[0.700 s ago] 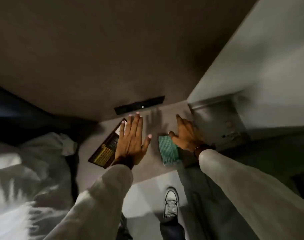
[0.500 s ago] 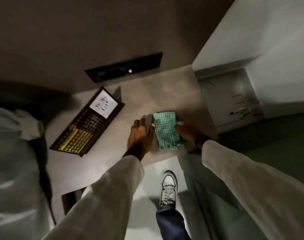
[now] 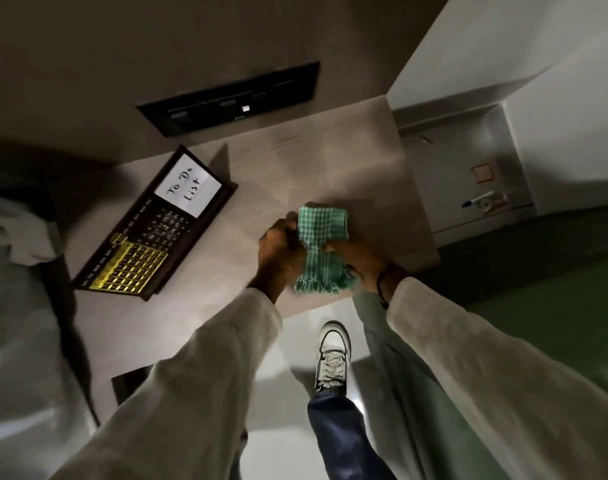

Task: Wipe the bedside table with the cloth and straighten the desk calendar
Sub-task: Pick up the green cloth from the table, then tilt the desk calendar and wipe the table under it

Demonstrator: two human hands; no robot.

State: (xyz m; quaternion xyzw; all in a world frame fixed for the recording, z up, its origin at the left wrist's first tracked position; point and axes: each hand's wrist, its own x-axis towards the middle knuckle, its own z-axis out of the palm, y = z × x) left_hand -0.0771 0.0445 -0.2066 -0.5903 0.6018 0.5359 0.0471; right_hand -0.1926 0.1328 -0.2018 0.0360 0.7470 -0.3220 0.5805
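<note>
The desk calendar [image 3: 155,226] lies flat and askew on the table [image 3: 347,161]. A white card [image 3: 187,186] at the calendar's far end bears handwritten words, "To Do List", set on two lines. Along the calendar's left edge runs a row of month abbreviations; "NOV" and "DEC" can be made out nearest the card, the others are too blurred. The date grids below the card, one dark and one yellow, hold numbers too small to read.
</note>
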